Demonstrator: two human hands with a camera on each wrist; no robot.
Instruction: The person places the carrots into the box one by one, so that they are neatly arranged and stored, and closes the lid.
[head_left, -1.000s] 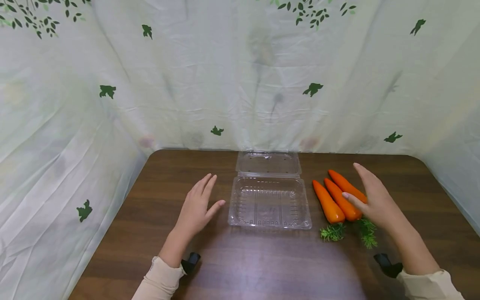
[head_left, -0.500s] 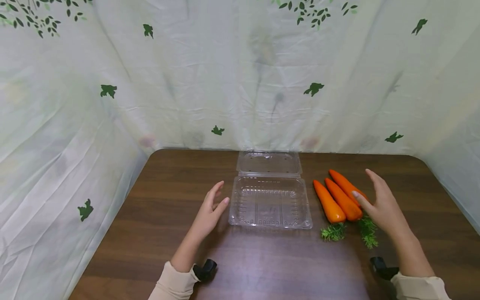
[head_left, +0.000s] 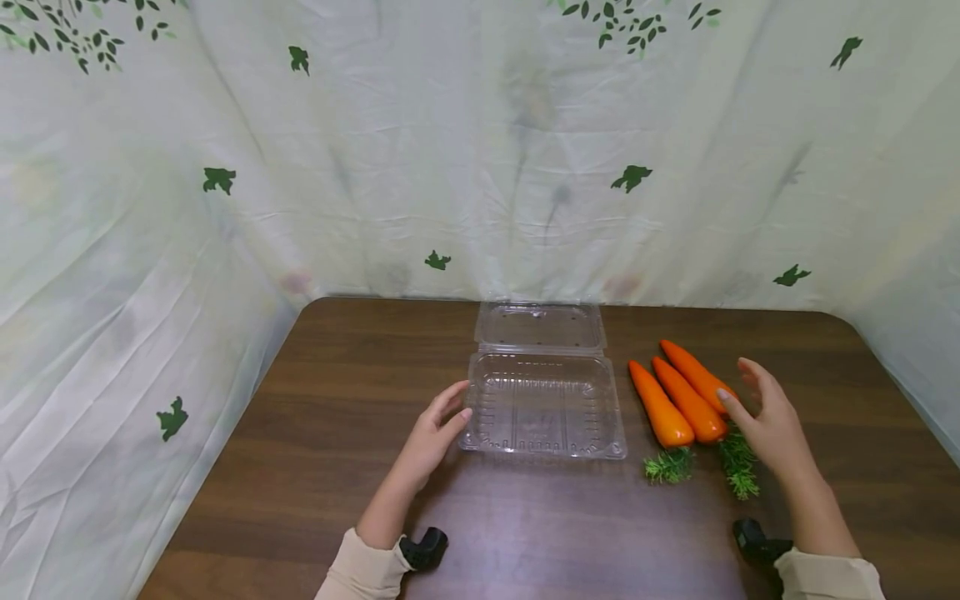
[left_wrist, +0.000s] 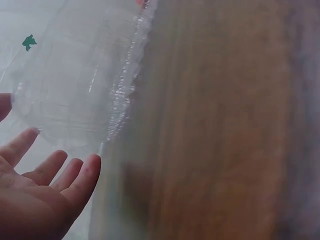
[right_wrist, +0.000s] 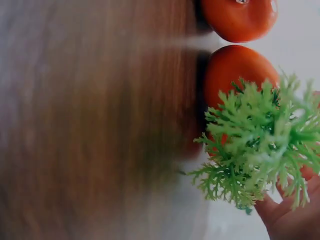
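Observation:
A clear plastic clamshell container [head_left: 543, 408] lies unfolded on the table, its lid [head_left: 540, 327] laid back behind the base. My left hand [head_left: 429, 433] is at the base's left side, fingertips right at the rim. In the left wrist view its fingers [left_wrist: 86, 175] are spread and slightly bent beside the plastic. Three orange carrots [head_left: 660, 408] with green leafy tops [head_left: 738, 467] lie side by side right of the container. Beside the rightmost carrot [head_left: 696, 372] is my right hand [head_left: 776, 421], thumb and fingers apart and nothing between them. Leaves cover part of that hand in the right wrist view.
The brown wooden table [head_left: 555, 533] ends at the back against a white curtain [head_left: 480, 167] with green leaf prints. Black wrist cameras [head_left: 424, 550] hang under both wrists, close over the tabletop.
My left hand has moved right to the container's left rim, fingers bending a little more. My right hand has drawn slightly back and to the right. Container and carrots stay put.

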